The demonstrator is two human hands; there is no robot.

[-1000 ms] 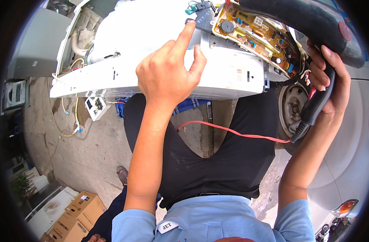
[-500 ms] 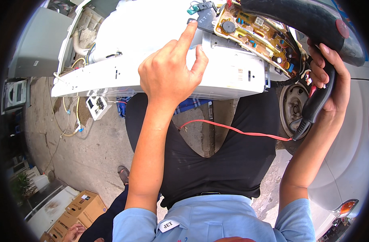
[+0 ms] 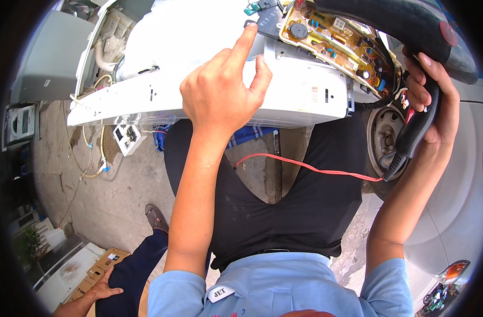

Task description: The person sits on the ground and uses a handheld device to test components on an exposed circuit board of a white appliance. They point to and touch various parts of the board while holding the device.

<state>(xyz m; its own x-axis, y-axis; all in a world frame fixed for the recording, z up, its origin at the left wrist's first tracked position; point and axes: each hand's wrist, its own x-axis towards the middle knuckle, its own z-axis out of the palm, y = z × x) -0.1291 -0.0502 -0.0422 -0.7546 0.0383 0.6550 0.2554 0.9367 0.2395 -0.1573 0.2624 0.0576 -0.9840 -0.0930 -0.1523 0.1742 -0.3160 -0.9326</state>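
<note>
One black blower [image 3: 405, 24] sits upper right in my head view, right hand [image 3: 446, 108] gripping its handle beside the circuit board [image 3: 326, 43]; left hand [image 3: 220, 87], empty, points near a flat dark box [image 3: 270, 24]. A slackened grip, I judge, could drop the blower.

Between my left grip [image 3: 218, 95] and right grip [image 3: 443, 105], I had open room over the white panel [image 3: 295, 98]. A circuit board [image 3: 326, 45] and curved black casing [image 3: 402, 24] obstructed the front right; a red cord [image 3: 307, 168] crossed the space nearer me.
</note>
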